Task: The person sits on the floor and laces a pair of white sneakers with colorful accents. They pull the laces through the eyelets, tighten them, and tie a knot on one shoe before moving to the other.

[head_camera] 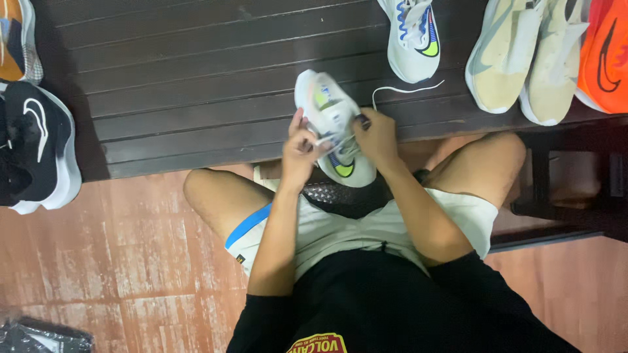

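A white running shoe (332,114) with a yellow-green side mark rests at the near edge of a dark slatted wooden bench (196,85). My left hand (300,149) pinches its white lace on the shoe's left side. On the shoe's right side my right hand (377,136) grips the upper by the eyelets. One loose lace end (402,91) trails away across the bench to the right. Its matching white shoe (412,36) stands further back on the bench.
A pair of cream shoes (523,55) and an orange shoe (605,55) stand at the bench's right end. Black shoes (36,147) sit at the far left. Below lies a reddish tiled floor (131,261), with a dark bag (39,336) at bottom left.
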